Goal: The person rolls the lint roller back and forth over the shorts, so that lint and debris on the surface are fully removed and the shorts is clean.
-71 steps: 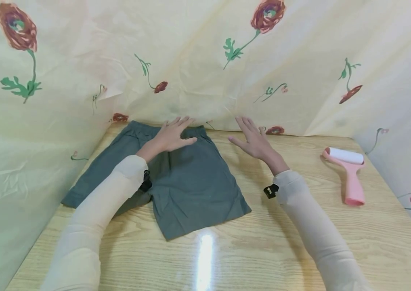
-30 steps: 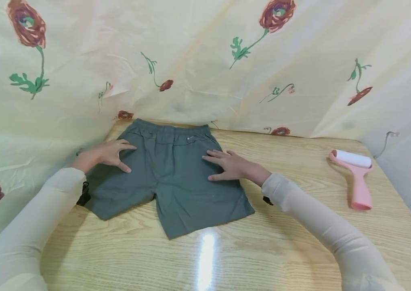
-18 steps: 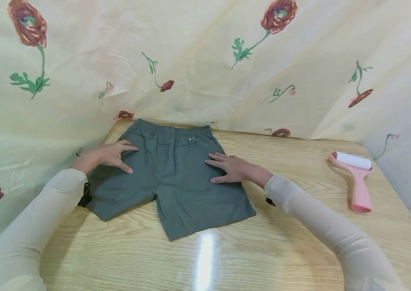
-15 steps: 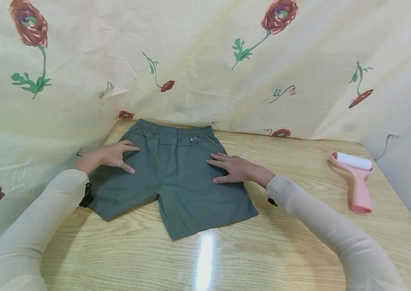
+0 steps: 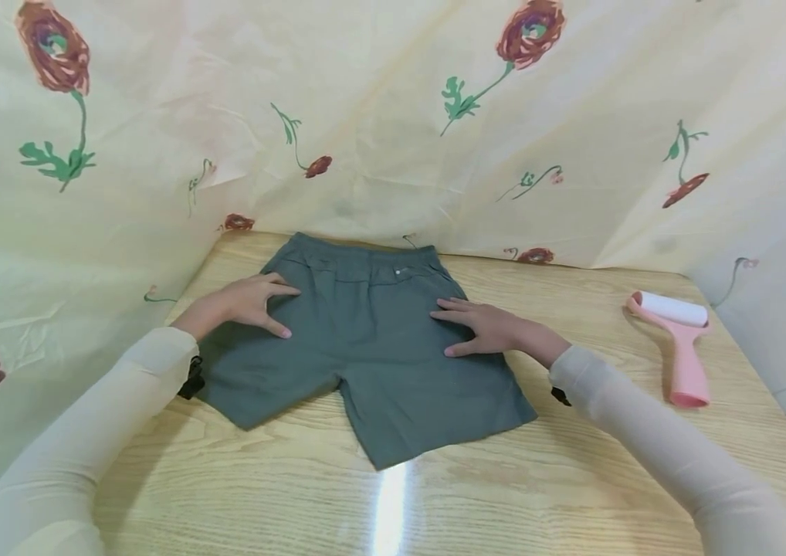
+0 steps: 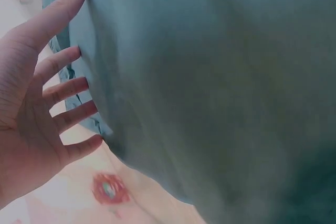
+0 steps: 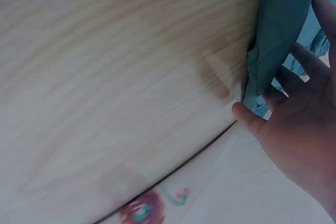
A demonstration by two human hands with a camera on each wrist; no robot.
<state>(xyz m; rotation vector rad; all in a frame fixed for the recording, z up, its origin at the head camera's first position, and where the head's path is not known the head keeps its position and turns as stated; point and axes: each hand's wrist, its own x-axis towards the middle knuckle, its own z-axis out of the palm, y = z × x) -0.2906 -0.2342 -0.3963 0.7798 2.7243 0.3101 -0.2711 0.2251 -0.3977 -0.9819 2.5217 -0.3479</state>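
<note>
Grey-green shorts (image 5: 365,328) spread on a wood-grain table (image 5: 282,494), waistband toward the back, a hand at each side.
Pale floral cloth (image 5: 379,100) hangs behind the table and down both sides; a strip of glare (image 5: 391,506) shines off the near tabletop. Left hand (image 5: 250,303) and right hand (image 5: 490,328) touch the shorts, fingers and thumbs apart, unclamped. Left hand and wrist cover part of one leg's outer edge; right hand overlaps the other side. Both sleeves run out of frame at the bottom; black wrist devices (image 5: 193,378) partly hidden under the cuffs. Waistband logo (image 5: 401,271) too small to read. Left wrist view: fabric fills most of it, blurred. Pink-handled lint roller (image 5: 686,340) lies on the right, well apart from the shorts.
</note>
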